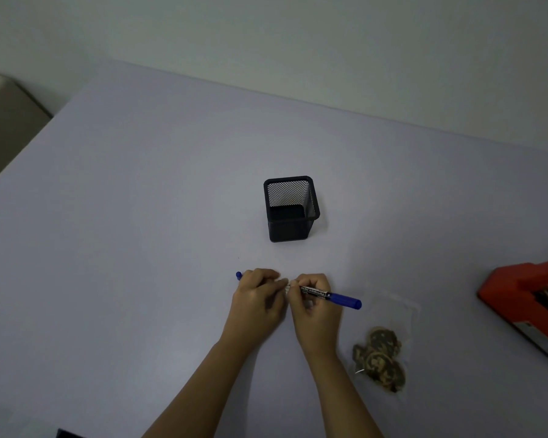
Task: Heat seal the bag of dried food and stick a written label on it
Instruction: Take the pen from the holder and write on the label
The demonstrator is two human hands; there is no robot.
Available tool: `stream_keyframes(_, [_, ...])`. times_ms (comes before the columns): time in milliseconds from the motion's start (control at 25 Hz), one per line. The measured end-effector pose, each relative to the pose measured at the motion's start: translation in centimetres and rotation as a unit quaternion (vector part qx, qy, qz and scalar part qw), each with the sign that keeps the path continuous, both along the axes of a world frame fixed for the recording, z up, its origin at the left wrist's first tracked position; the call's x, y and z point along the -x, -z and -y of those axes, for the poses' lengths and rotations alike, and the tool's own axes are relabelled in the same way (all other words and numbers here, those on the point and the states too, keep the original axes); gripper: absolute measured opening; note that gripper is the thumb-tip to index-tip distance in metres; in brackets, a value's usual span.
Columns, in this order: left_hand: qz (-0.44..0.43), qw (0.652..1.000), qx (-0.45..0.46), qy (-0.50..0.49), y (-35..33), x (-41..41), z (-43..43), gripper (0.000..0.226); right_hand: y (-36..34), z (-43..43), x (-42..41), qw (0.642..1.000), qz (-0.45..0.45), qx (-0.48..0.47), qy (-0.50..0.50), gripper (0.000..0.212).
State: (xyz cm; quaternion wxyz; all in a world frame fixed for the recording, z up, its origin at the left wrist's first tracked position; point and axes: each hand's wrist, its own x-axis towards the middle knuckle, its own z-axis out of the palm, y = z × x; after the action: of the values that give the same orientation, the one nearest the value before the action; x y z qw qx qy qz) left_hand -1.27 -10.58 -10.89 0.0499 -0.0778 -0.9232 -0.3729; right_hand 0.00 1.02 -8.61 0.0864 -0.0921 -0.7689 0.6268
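Fingers (pixel 268 275) of left hand (pixel 257 300) and right hand (pixel 315 300) gripping marker (pixel 337 297), bag (pixel 396 311) holding dried food (pixel 379 357)

red sealer (pixel 519 289) cut by right edge, marker (pixel 336 297) middle hidden inside hands (pixel 257 300) (pixel 314 306), clear bag (pixel 383 349) outline faint, maybe wrinkled
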Motion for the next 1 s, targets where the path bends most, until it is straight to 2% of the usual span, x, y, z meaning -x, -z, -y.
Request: stream_keyframes(1000, [0.005, 1.000, 0.011, 0.001, -0.16, 0.03, 0.03, 0.020, 0.24, 0.15, 0.07, 1.000, 0.010, -0.026, 0.008, 0.030])
